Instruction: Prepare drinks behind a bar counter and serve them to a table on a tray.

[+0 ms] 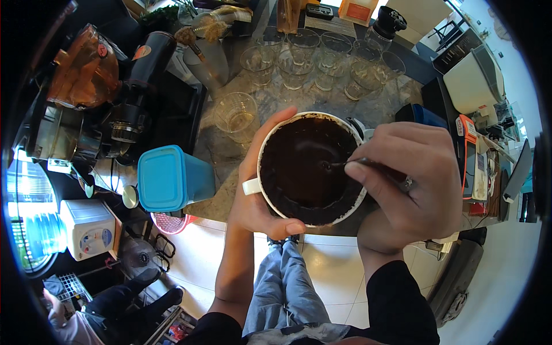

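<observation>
Clear glasses (296, 60) crowd the far side of the grey counter (224, 158). By its near edge, my left hand (247, 211) curls round a white cup (252, 187) of dark liquid (299, 161); whether the cup rests there, I can't tell. My right hand (417, 172) pinches a thin utensil (338, 165) dipped in it. Too quick a swirl could slop liquid over the rim; a slack left grip could let the cup tip.
</observation>
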